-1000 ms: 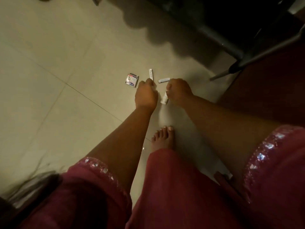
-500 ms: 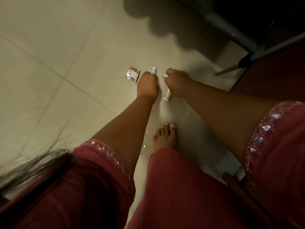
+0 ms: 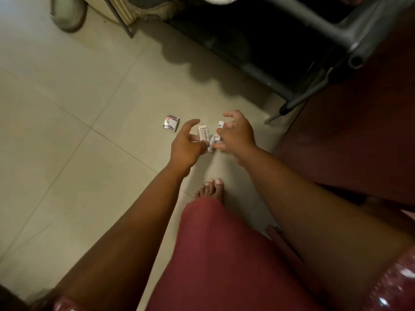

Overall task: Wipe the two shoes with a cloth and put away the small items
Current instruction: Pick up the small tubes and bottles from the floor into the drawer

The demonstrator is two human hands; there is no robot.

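Small items on tiled floor, both hands gathering.

Left hand (image 3: pixel 185 144), fingers spread wide, touches a white labelled stick (image 3: pixel 203 135); right hand (image 3: pixel 237 133), fingers loosely fanned, pinches a crumpled white scrap (image 3: pixel 213 142), with a white tube (image 3: pixel 221 125) just beside its fingertips. Square packet (image 3: pixel 171 123) lies apart, left, untouched. Items cluster near, likely for one pickup. One shoe (image 3: pixel 67 15) sits far off, top left.
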